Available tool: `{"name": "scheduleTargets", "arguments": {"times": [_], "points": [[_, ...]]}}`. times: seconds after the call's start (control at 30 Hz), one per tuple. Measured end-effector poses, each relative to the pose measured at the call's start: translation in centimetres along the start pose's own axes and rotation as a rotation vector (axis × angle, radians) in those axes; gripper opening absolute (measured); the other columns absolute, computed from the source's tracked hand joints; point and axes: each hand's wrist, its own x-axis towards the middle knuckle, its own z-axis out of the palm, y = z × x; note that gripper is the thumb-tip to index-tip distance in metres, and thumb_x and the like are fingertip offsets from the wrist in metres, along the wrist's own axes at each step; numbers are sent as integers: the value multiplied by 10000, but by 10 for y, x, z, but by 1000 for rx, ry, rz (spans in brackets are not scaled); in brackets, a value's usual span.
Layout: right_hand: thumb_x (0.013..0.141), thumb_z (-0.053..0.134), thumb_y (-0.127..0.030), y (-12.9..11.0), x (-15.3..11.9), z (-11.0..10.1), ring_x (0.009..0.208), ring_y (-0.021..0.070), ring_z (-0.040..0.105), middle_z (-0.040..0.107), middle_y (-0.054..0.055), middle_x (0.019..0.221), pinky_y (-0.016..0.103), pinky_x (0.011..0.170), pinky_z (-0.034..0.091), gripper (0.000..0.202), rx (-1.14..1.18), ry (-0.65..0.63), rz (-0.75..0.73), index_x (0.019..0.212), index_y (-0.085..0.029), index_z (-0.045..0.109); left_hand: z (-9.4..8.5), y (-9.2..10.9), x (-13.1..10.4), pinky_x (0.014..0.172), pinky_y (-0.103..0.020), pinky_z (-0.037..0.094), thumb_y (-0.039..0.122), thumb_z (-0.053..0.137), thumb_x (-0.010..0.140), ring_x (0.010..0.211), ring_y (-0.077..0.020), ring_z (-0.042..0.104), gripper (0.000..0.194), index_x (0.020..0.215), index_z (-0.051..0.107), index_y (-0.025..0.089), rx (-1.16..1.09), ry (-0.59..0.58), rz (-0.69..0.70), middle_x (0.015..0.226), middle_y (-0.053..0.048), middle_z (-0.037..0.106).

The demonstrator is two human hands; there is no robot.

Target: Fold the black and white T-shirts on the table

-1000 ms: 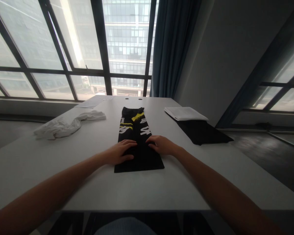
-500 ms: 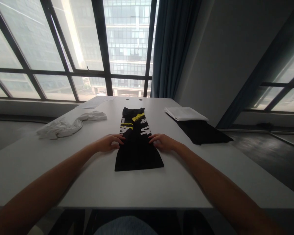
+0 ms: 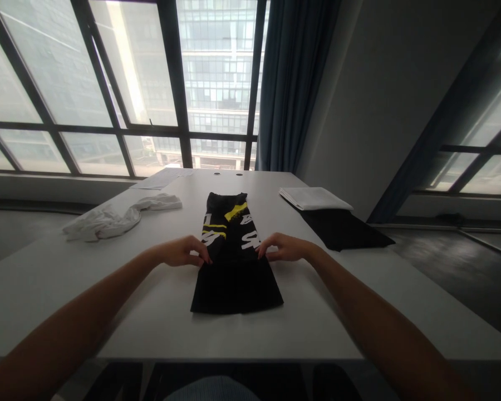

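A black garment (image 3: 236, 284) with white lettering and yellow stripes lies lengthwise on the white table (image 3: 167, 328), its wider plain end toward me. My left hand (image 3: 188, 252) pinches its left edge about halfway along. On the opposite edge, at about the same height, my right hand (image 3: 280, 248) pinches the cloth. A slight crease runs across the garment between both hands.
A crumpled white cloth (image 3: 117, 218) lies on the left. To the right, a folded white cloth (image 3: 315, 198) rests on a black cloth (image 3: 348, 229). Papers (image 3: 161, 179) lie at the far left, near the windows.
Both hands have closed on the garment's edges and come slightly nearer to me. The garment has slid toward me, and a crease now shows between the hands.
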Motion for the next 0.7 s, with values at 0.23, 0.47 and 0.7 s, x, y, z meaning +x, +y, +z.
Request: {"name": "scheduleTargets", "arguments": {"times": [0.23, 0.47, 0.7], "points": [[884, 702, -305, 1, 25, 18, 653, 149, 649, 705, 47, 793, 256, 568, 547, 231, 431, 507, 432, 1053, -154, 660, 10, -14, 22, 544, -260, 523, 459, 857, 724, 539, -124, 614, 413, 889, 663, 134, -566, 651, -381, 709, -14, 655], [848, 771, -273, 2, 25, 22, 664, 137, 649, 726, 54, 915, 223, 519, 529, 461, 436, 476, 474, 1261, -157, 602, 15, -28, 25, 571, -267, 555, 290, 863, 733, 648, -147, 665, 769, 1411, 522, 171, -520, 696, -477, 963, -63, 733], [837, 723, -97, -4, 24, 25, 788, 121, 660, 679, 116, 1220, 192, 591, 550, 423, 286, 425, 410, 1254, -139, 664, 14, -28, 26, 589, -298, 545, 338, 918, 571, 675, -170, 657, 709, 1225, 711, 160, -242, 644, -471, 1006, -62, 745]]}}
